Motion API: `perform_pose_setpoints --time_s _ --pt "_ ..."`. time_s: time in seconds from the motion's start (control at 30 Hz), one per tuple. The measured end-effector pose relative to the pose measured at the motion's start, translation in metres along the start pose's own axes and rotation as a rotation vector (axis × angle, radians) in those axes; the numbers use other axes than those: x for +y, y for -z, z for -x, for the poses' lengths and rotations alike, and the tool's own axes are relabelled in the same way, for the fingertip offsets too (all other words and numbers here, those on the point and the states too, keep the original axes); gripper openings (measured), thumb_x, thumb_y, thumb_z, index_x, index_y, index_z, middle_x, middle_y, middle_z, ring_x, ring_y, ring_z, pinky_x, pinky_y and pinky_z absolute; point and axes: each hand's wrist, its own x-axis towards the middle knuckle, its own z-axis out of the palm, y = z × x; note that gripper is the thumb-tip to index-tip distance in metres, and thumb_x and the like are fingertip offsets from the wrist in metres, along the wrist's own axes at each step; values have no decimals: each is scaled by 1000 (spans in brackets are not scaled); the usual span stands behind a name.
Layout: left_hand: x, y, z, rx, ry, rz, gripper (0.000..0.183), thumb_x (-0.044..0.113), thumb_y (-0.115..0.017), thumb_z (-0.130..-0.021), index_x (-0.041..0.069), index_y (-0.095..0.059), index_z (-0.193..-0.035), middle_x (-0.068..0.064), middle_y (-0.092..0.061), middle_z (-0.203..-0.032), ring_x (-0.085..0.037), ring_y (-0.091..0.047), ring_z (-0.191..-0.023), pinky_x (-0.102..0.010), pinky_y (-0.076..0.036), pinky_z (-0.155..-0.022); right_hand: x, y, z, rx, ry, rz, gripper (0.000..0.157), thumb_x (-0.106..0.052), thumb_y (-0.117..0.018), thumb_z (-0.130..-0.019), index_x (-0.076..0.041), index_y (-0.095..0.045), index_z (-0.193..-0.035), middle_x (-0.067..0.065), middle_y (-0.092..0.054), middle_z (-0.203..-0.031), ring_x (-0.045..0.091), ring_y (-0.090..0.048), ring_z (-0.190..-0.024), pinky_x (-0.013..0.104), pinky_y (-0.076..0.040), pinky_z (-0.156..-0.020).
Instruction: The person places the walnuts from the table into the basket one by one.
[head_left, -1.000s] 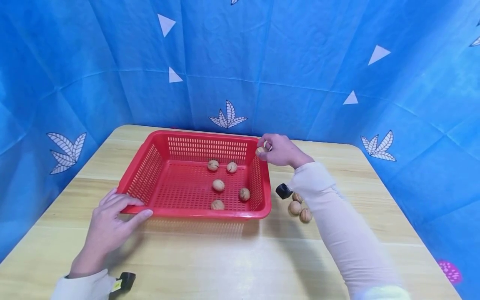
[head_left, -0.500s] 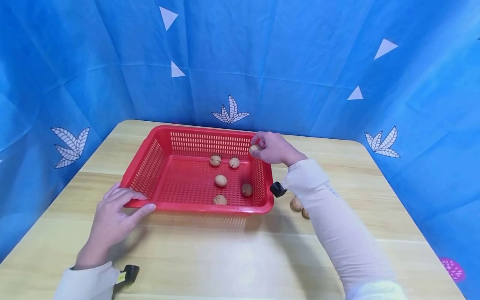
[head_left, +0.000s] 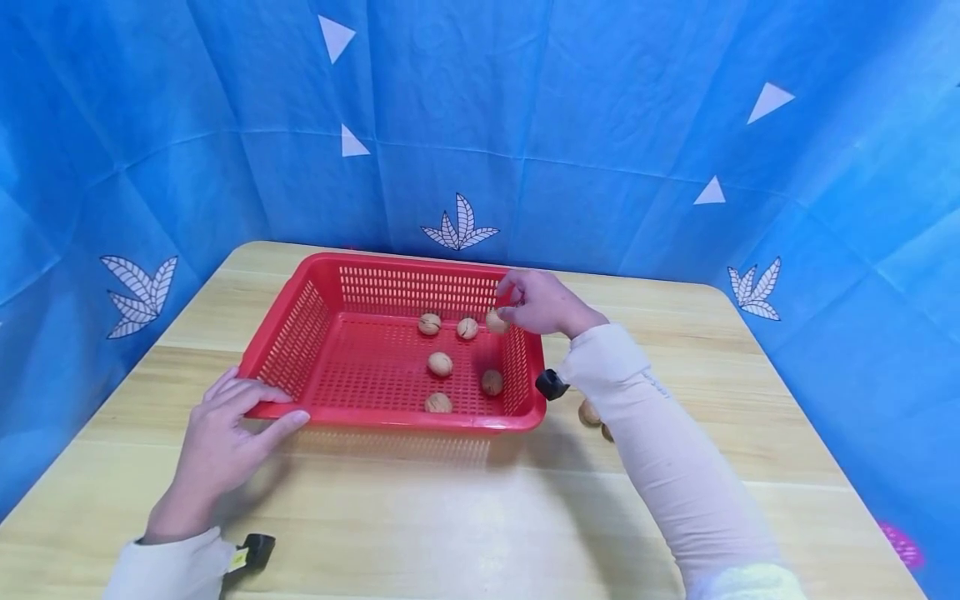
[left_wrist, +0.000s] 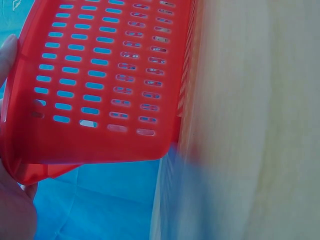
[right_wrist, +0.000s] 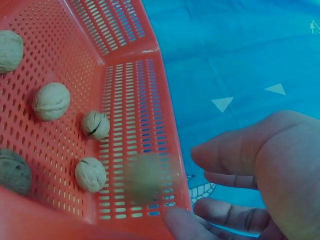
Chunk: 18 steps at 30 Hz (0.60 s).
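Observation:
My left hand [head_left: 223, 433] grips the front left corner of a red plastic basket [head_left: 405, 419], thumb along the front rim. In the left wrist view its fingers lie at the rim beside the slotted basket wall [left_wrist: 95, 140]. Over the basket's back right corner, my right hand [head_left: 546, 303] has its thumb and fingers spread apart. Just below the fingertips a walnut [head_left: 496, 322] is in the air; in the right wrist view this walnut [right_wrist: 149, 179] is blurred and apart from the hand. Several other walnuts [head_left: 440, 364] lie on the basket floor.
Outside the basket, walnuts [head_left: 589, 413] rest on the wooden table [head_left: 450, 517], partly hidden by the right sleeve [head_left: 675, 458]. A blue patterned curtain [head_left: 615, 100] hangs behind and beside the table. A small black camera [head_left: 552, 384] sits at the right wrist.
My right hand has moved left from the basket's right rim to over its inside and let go of the walnut, which is dropping. The left hand keeps its grip on the corner.

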Motion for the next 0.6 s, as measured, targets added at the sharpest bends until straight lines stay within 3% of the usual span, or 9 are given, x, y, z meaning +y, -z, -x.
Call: perform_pose_setpoints --time_s 0.3,0.6 --pt "0 2 2 -22 22 -18 31 23 -88 -69 9 -71 -90 -13 -70 -93 -24 -55 -93 -40 -25 -114 13 4 10 44 -15 -13 29 -18 -68 -89 -5 -63 -113 9 -59 -89 24 -55 -80 35 -49 -69" --pt "-1 0 1 4 -8 -1 31 17 -89 -65 10 -70 -87 -8 -70 -87 -5 -54 -90 -39 -28 -112 43 16 25 60 -71 -16 30 -21 -67 -90 -6 -61 -115 13 -61 -101 28 -58 -91 40 -51 -74"
